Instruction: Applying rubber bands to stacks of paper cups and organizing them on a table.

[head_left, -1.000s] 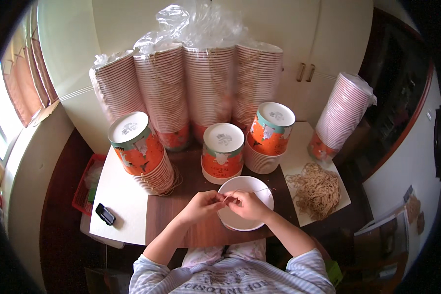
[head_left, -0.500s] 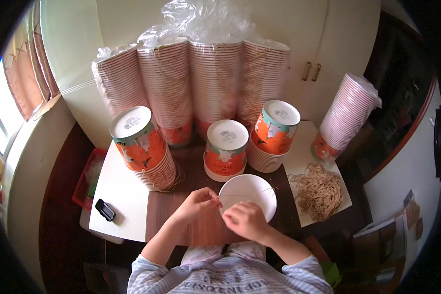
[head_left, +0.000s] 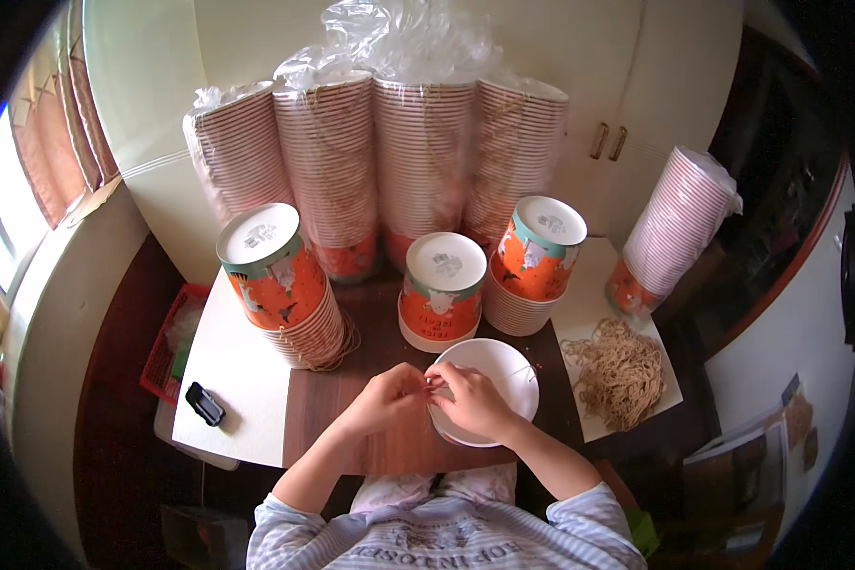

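A paper bucket (head_left: 511, 380) with a white inside lies in front of me, its open mouth facing up toward me. My left hand (head_left: 389, 397) is closed in a pinch at the bucket's left rim. Against its fingertips press those of my right hand (head_left: 473, 404), which reaches over the mouth and covers part of it. Both appear to pinch the end of a thin tan string, mostly hidden by the fingers. Another bit of the string (head_left: 525, 380) shows at the bucket's right rim.
Upside-down orange bucket stacks stand beyond: left (head_left: 280, 285), middle (head_left: 440, 304) and right (head_left: 535, 266). Tall plastic-wrapped stacks (head_left: 423, 161) line the back, with another wrapped stack (head_left: 679, 218) at right. A tangled string pile (head_left: 622, 375) lies right; a small black case (head_left: 204, 406) sits left.
My right hand has moved up and left from over the bucket's mouth to meet my left hand at the rim. The string stretched across the mouth is now mostly covered.
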Action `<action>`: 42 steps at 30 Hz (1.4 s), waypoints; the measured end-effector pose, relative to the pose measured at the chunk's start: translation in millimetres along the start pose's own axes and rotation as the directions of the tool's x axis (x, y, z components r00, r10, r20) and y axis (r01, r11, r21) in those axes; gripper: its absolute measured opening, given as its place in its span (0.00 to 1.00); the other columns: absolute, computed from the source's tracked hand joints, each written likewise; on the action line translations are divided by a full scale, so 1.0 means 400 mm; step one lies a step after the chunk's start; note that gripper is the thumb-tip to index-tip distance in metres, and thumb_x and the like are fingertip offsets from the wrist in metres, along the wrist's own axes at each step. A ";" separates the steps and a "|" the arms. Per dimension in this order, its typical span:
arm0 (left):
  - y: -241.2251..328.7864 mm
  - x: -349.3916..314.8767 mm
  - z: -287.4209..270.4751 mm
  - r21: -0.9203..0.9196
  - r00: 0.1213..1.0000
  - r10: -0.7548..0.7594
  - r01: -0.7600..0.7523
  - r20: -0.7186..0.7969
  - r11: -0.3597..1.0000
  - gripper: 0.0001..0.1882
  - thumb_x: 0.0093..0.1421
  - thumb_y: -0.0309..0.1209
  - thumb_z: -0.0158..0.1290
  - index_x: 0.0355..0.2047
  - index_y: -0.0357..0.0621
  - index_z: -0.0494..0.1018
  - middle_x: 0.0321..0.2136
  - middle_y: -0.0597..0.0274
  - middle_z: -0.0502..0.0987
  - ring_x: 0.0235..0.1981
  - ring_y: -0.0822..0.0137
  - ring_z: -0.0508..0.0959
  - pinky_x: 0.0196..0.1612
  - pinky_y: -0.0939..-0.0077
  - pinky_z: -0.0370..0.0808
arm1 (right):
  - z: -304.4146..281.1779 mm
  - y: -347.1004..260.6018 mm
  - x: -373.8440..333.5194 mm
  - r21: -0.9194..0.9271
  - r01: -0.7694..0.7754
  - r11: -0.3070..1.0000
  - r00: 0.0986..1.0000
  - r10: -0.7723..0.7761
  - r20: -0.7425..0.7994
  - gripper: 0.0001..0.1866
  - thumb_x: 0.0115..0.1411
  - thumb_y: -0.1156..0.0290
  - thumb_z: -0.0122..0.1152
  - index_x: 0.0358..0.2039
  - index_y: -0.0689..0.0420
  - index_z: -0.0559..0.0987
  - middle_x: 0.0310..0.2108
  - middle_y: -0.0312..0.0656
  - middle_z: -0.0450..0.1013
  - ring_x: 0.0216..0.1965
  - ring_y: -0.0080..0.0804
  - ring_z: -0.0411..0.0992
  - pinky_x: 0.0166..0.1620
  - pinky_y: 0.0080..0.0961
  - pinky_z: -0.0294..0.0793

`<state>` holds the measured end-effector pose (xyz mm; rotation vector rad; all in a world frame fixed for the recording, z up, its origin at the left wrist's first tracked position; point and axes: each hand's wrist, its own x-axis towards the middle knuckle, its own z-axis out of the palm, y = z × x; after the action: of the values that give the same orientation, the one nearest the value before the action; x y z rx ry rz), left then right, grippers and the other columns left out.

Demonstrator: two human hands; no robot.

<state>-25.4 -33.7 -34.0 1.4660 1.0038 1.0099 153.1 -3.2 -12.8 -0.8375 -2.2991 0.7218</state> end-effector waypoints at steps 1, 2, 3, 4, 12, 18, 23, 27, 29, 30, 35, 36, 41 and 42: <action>-0.006 -0.001 -0.001 -0.108 1.000 -0.002 0.002 0.005 0.994 0.09 0.54 0.23 0.49 0.35 0.36 0.65 0.30 0.64 0.73 0.31 0.78 0.71 0.33 0.84 0.69 | 0.000 -0.003 0.001 0.006 -0.017 1.000 1.000 0.017 -0.011 0.17 0.44 0.74 0.62 0.35 0.56 0.68 0.29 0.40 0.73 0.34 0.37 0.72 0.37 0.33 0.70; -0.007 -0.002 0.000 -0.110 1.000 -0.003 0.003 0.003 0.994 0.09 0.54 0.23 0.49 0.35 0.36 0.65 0.30 0.64 0.73 0.31 0.78 0.71 0.33 0.84 0.69 | 0.002 -0.007 0.002 0.007 -0.017 1.000 1.000 0.017 -0.009 0.17 0.44 0.74 0.62 0.35 0.56 0.68 0.29 0.40 0.73 0.34 0.37 0.72 0.37 0.33 0.70; -0.006 -0.003 0.001 -0.130 1.000 -0.021 0.020 -0.004 0.991 0.10 0.54 0.22 0.48 0.37 0.36 0.63 0.30 0.63 0.72 0.32 0.78 0.71 0.34 0.84 0.69 | 0.003 -0.012 0.001 -0.053 0.033 0.998 0.999 -0.035 -0.038 0.16 0.45 0.75 0.61 0.35 0.56 0.68 0.28 0.39 0.73 0.33 0.37 0.72 0.37 0.33 0.69; -0.006 -0.002 0.003 -0.150 0.999 -0.038 0.036 -0.007 0.988 0.11 0.55 0.22 0.46 0.39 0.36 0.62 0.31 0.63 0.72 0.33 0.78 0.71 0.35 0.84 0.69 | 0.003 -0.015 0.000 -0.116 0.078 0.990 0.994 -0.086 -0.066 0.15 0.45 0.76 0.60 0.34 0.56 0.68 0.27 0.38 0.73 0.33 0.36 0.72 0.36 0.32 0.69; 0.006 -0.012 0.010 -0.208 0.998 -0.027 0.014 -0.059 0.978 0.13 0.54 0.21 0.47 0.41 0.37 0.62 0.31 0.64 0.72 0.33 0.78 0.71 0.35 0.85 0.68 | 0.003 -0.024 -0.001 -0.131 0.087 0.988 0.989 -0.102 -0.107 0.13 0.43 0.80 0.58 0.31 0.56 0.68 0.25 0.37 0.72 0.28 0.34 0.73 0.35 0.30 0.69; -0.006 -0.068 0.039 0.228 0.959 0.048 0.018 -0.280 0.974 0.12 0.50 0.23 0.52 0.37 0.37 0.71 0.26 0.64 0.73 0.26 0.78 0.71 0.30 0.84 0.69 | -0.003 -0.010 -0.003 0.063 -0.046 0.997 0.994 0.051 -0.092 0.12 0.45 0.80 0.58 0.30 0.57 0.67 0.24 0.38 0.72 0.29 0.31 0.73 0.34 0.25 0.71; -0.028 -0.069 0.070 0.586 0.941 0.180 0.025 -0.288 0.810 0.12 0.46 0.27 0.56 0.34 0.42 0.74 0.21 0.58 0.73 0.23 0.65 0.74 0.28 0.76 0.72 | -0.003 -0.013 -0.001 0.136 -0.045 0.990 0.995 0.056 -0.077 0.11 0.46 0.79 0.57 0.30 0.58 0.66 0.23 0.41 0.71 0.29 0.35 0.73 0.32 0.29 0.71; -0.041 -0.066 0.076 0.584 0.903 0.242 0.012 -0.355 0.812 0.10 0.46 0.26 0.55 0.32 0.42 0.75 0.21 0.58 0.73 0.22 0.64 0.74 0.26 0.76 0.72 | -0.004 -0.013 0.001 0.150 -0.054 0.987 0.996 0.064 -0.065 0.11 0.46 0.79 0.57 0.30 0.58 0.66 0.23 0.40 0.71 0.29 0.34 0.73 0.32 0.28 0.71; -0.031 -0.067 0.077 0.483 0.882 0.213 0.019 -0.421 0.875 0.08 0.48 0.25 0.55 0.30 0.41 0.75 0.22 0.57 0.75 0.21 0.66 0.75 0.25 0.78 0.71 | -0.006 -0.013 0.001 0.152 -0.048 0.987 0.996 0.058 -0.062 0.11 0.47 0.79 0.57 0.30 0.58 0.66 0.23 0.40 0.71 0.29 0.34 0.73 0.32 0.27 0.71; -0.019 -0.067 0.079 0.483 0.882 0.213 0.018 -0.420 0.875 0.08 0.48 0.25 0.55 0.30 0.41 0.75 0.22 0.57 0.75 0.21 0.66 0.75 0.25 0.78 0.71 | -0.007 -0.011 0.000 0.170 -0.068 0.983 0.995 0.079 -0.057 0.11 0.46 0.79 0.58 0.30 0.59 0.67 0.24 0.39 0.71 0.29 0.31 0.72 0.33 0.25 0.71; -0.039 -0.080 0.084 0.219 0.852 0.122 -0.009 -0.509 0.976 0.07 0.52 0.27 0.55 0.30 0.37 0.74 0.22 0.61 0.76 0.21 0.76 0.74 0.25 0.83 0.70 | -0.004 -0.004 0.001 0.197 -0.061 0.979 0.995 0.075 -0.062 0.10 0.47 0.78 0.57 0.29 0.58 0.67 0.24 0.39 0.71 0.29 0.33 0.73 0.32 0.27 0.72; -0.051 -0.090 0.083 0.219 0.851 0.122 -0.008 -0.510 0.976 0.07 0.52 0.27 0.55 0.30 0.37 0.74 0.22 0.61 0.76 0.21 0.76 0.74 0.25 0.83 0.70 | -0.006 -0.007 0.001 0.191 -0.071 0.979 0.995 0.082 -0.052 0.10 0.47 0.79 0.58 0.30 0.59 0.67 0.24 0.39 0.71 0.29 0.30 0.73 0.33 0.24 0.71; -0.073 -0.108 0.111 -0.502 0.901 -0.370 0.219 -0.225 0.837 0.10 0.58 0.30 0.49 0.34 0.35 0.74 0.24 0.69 0.74 0.24 0.82 0.70 0.26 0.89 0.67 | -0.003 -0.007 -0.003 0.191 -0.106 0.976 0.993 0.114 -0.028 0.11 0.46 0.80 0.59 0.30 0.59 0.68 0.25 0.38 0.71 0.29 0.27 0.72 0.34 0.22 0.71; -0.090 -0.107 0.111 -0.498 0.904 -0.378 0.240 -0.197 0.833 0.12 0.60 0.31 0.45 0.37 0.35 0.73 0.26 0.70 0.75 0.23 0.85 0.67 0.25 0.92 0.63 | -0.002 -0.006 -0.003 0.190 -0.106 0.976 0.993 0.112 -0.021 0.11 0.46 0.79 0.59 0.30 0.59 0.68 0.25 0.39 0.71 0.29 0.27 0.72 0.34 0.22 0.71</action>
<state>1.8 -83.4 -77.3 0.7395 1.0734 1.1424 153.5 -5.5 -11.2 -0.8847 -2.1294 0.9520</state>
